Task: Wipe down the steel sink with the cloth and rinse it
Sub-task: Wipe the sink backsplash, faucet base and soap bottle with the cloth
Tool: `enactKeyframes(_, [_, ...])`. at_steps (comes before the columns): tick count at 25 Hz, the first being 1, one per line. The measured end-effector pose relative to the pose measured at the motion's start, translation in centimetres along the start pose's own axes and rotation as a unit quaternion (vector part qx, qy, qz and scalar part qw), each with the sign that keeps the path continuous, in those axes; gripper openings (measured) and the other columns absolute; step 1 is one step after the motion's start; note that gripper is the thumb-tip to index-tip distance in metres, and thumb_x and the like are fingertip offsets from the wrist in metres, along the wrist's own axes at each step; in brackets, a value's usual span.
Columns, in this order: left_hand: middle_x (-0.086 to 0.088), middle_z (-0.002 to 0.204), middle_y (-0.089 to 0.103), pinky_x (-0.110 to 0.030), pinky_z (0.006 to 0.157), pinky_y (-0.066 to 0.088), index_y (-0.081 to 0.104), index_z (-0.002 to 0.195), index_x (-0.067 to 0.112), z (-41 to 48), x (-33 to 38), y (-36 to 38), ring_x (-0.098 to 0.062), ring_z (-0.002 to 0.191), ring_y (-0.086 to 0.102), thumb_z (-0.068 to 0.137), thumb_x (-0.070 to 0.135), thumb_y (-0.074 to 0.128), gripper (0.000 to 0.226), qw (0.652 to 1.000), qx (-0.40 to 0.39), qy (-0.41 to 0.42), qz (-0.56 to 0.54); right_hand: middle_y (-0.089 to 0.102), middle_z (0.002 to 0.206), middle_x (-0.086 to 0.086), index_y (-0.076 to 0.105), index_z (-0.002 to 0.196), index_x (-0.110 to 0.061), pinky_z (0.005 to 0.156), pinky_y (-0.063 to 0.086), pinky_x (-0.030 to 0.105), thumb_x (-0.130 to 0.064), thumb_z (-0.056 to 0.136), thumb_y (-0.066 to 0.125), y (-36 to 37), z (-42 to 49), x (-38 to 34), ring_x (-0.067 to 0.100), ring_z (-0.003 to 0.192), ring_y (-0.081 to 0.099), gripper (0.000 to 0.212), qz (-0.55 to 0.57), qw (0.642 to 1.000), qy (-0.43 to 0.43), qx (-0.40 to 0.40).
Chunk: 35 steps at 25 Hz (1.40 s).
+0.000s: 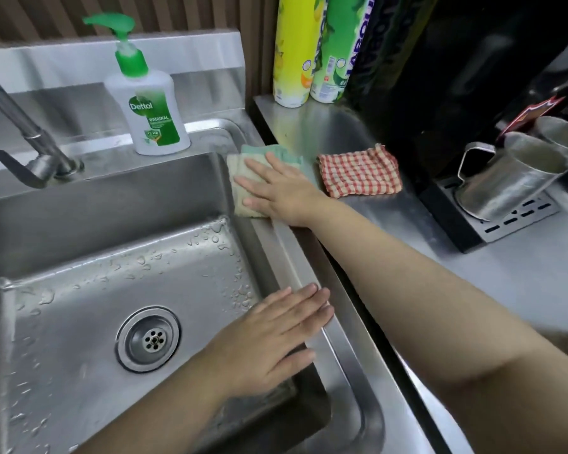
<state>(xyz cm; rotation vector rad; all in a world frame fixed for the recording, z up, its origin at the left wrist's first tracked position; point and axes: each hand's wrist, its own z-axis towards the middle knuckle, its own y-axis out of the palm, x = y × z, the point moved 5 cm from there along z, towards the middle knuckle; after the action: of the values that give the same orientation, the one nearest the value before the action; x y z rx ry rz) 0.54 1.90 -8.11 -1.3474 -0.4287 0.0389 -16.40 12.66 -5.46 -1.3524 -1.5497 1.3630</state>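
Resting flat atop the cloth (237, 166) (fingers (254, 184) straight, spread), the right hand (277, 189) half-covers it.

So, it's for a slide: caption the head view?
Right hand presses a green-and-beige cloth flat on the rim of the steel sink; left hand sits open at the same rim, nearer the camera.

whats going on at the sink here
A person seems to be wiping down a steel sink. Their right hand presses flat on a folded green and beige cloth at the far right corner of the rim, near the soap bottle. Their left hand rests flat on the nearer part of that same edge. Water drops sit in the basin, but nothing runs from the tap. A red checked cloth lies untouched on the counter.
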Motion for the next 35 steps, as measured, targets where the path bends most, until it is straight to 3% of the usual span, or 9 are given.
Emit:
enactKeyframes(3, [-0.002, 0.154, 0.021, -0.033, 0.114, 0.012, 0.024, 0.146, 0.016, 0.3, -1.7, -1.2, -0.014, 0.144, 0.011, 0.099, 0.042, 0.019, 0.054, 0.999, 0.001, 0.028, -0.03, -0.003, 0.16, -0.004, 0.01, 0.149, -0.034, 0.118, 0.002, 0.043, -0.046, 0.1, 0.027, -0.7, 3.1, 0.1, 0.029, 0.145, -0.009, 0.053, -0.007, 0.999, 0.032, -0.002])
enactKeyframes(9, [-0.003, 0.155, 0.016, -0.032, 0.115, 0.006, 0.011, 0.147, 0.018, 1.7, -11.0, -3.0, -0.014, 0.143, 0.005, 0.099, 0.045, 0.011, 0.055, 1.0, 0.002, 0.0, 0.02, -0.001, 0.16, -0.002, 0.01, 0.149, -0.028, 0.118, 0.001, 0.038, -0.036, 0.101, 0.029, -0.4, 0.1, 0.8, 0.028, 0.145, -0.01, 0.052, -0.006, 0.999, -0.041, -0.003])
enactKeyframes(16, [-0.004, 0.153, 0.024, -0.035, 0.114, 0.014, 0.025, 0.146, 0.014, 2.4, -11.5, -2.6, -0.016, 0.143, 0.013, 0.099, 0.039, 0.022, 0.053, 0.999, 0.018, 0.016, 0.03, -0.004, 0.16, -0.004, 0.006, 0.149, -0.031, 0.118, 0.002, 0.04, -0.041, 0.101, 0.022, -2.8, 10.9, 1.5, 0.028, 0.146, -0.008, 0.052, -0.011, 0.999, 0.046, 0.003])
enactKeyframes(22, [-0.001, 0.155, 0.02, -0.037, 0.113, 0.014, 0.022, 0.147, 0.017, 3.6, -14.7, -3.5, -0.013, 0.144, 0.01, 0.1, 0.043, 0.012, 0.054, 0.999, 0.024, -0.038, 0.011, -0.002, 0.16, -0.003, 0.008, 0.15, -0.026, 0.116, -0.002, 0.034, -0.037, 0.102, 0.026, -2.1, 7.5, 2.2, 0.024, 0.145, -0.009, 0.052, -0.002, 0.999, -0.041, -0.009])
enactKeyframes(27, [0.002, 0.154, 0.023, -0.03, 0.114, 0.012, 0.028, 0.145, 0.02, 4.0, -15.1, -3.5, -0.011, 0.143, 0.014, 0.1, 0.039, 0.017, 0.05, 1.0, 0.025, -0.012, -0.003, -0.006, 0.159, -0.004, 0.005, 0.15, -0.028, 0.117, 0.0, 0.036, -0.038, 0.102, 0.022, -3.5, 11.6, 2.3, 0.026, 0.145, -0.01, 0.052, -0.022, 0.999, -0.034, -0.005])
enactKeyframes(29, [0.003, 0.15, 0.033, -0.034, 0.112, 0.023, 0.039, 0.138, 0.024, 3.7, -16.2, -4.8, -0.01, 0.138, 0.027, 0.098, 0.033, 0.026, 0.043, 0.997, 0.062, -0.047, -0.027, -0.006, 0.159, -0.005, 0.004, 0.15, -0.028, 0.117, 0.001, 0.036, -0.039, 0.102, 0.023, -3.5, 11.9, 2.3, 0.025, 0.146, -0.009, 0.053, -0.018, 0.999, -0.035, -0.004])
enactKeyframes(31, [0.0, 0.134, 0.047, -0.044, 0.099, 0.039, 0.05, 0.122, 0.022, 2.6, -18.6, -7.8, -0.015, 0.122, 0.044, 0.093, 0.027, 0.037, 0.032, 0.962, 0.207, -0.171, -0.044, -0.001, 0.16, -0.004, 0.004, 0.15, -0.023, 0.118, 0.004, 0.035, -0.04, 0.1, 0.03, -3.4, 11.4, 2.7, 0.023, 0.146, -0.005, 0.059, 0.018, 0.999, -0.02, 0.039])
enactKeyframes(33, [-0.009, 0.118, 0.047, -0.05, 0.093, 0.04, 0.051, 0.112, 0.016, 0.3, -21.4, -11.8, -0.025, 0.112, 0.045, 0.088, 0.027, 0.045, 0.027, 0.868, 0.386, -0.311, -0.035, 0.003, 0.16, 0.0, 0.008, 0.15, -0.017, 0.118, 0.007, 0.036, -0.041, 0.096, 0.042, -3.5, 11.2, 2.7, 0.021, 0.146, -0.001, 0.069, 0.084, 0.992, 0.023, 0.087])
enactKeyframes(35, [-0.012, 0.121, 0.043, -0.046, 0.097, 0.039, 0.046, 0.117, 0.014, -1.2, -23.5, -15.0, -0.027, 0.111, 0.045, 0.083, 0.033, 0.059, 0.04, 0.784, 0.47, -0.402, -0.05, -0.001, 0.16, 0.005, 0.009, 0.15, -0.013, 0.118, 0.003, 0.037, -0.042, 0.095, 0.042, -3.4, 11.4, 2.4, 0.022, 0.146, -0.004, 0.07, 0.089, 0.991, 0.062, 0.079])
